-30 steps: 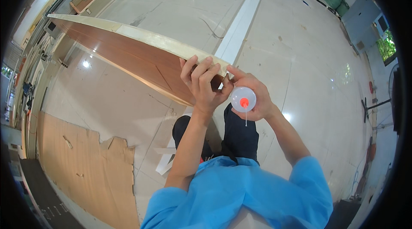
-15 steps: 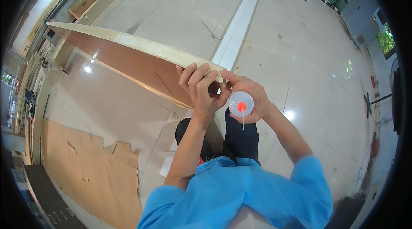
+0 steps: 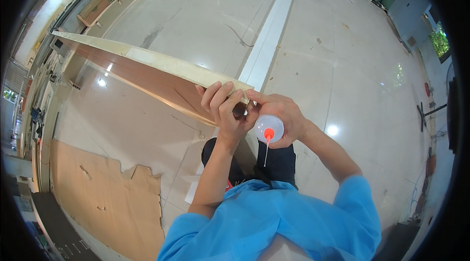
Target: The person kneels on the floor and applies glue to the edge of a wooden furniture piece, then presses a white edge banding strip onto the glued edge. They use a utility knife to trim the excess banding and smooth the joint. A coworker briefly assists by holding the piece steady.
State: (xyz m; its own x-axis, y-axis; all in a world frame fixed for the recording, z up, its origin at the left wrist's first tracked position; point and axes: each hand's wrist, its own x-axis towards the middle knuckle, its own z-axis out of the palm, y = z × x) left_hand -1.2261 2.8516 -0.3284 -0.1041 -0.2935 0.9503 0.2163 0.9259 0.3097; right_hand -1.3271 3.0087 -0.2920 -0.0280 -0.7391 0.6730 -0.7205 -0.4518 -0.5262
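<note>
"What's filling most of your feed?"

"I'm seeing the pale tiled floor [image 3: 372, 99], its far reaches being cut off by the black lens rim. A long brown panel [image 3: 147, 78] is running from the centre out to ten o'clock; I can't tell what is supporting its far end."

"Next size down?"

"Two white boards [image 3: 267, 41] are lying toward one o'clock, the panel and hands hiding their near ends. A torn cardboard sheet [image 3: 107, 192] is lying at eight o'clock, running out of view at the bottom."

"And the hands?"

"The left hand [image 3: 227, 116] is gripping the panel's near end, fingers bending over its cream edge; I'm struggling to make out the thumb. The right hand [image 3: 288, 114] is gripping a translucent bottle [image 3: 275, 125], just four o'clock of centre, which is hiding part of the palm."

"Smallest?"

"The red nozzle [image 3: 269, 135] is facing me, its thin tip pointing toward six o'clock."
</note>
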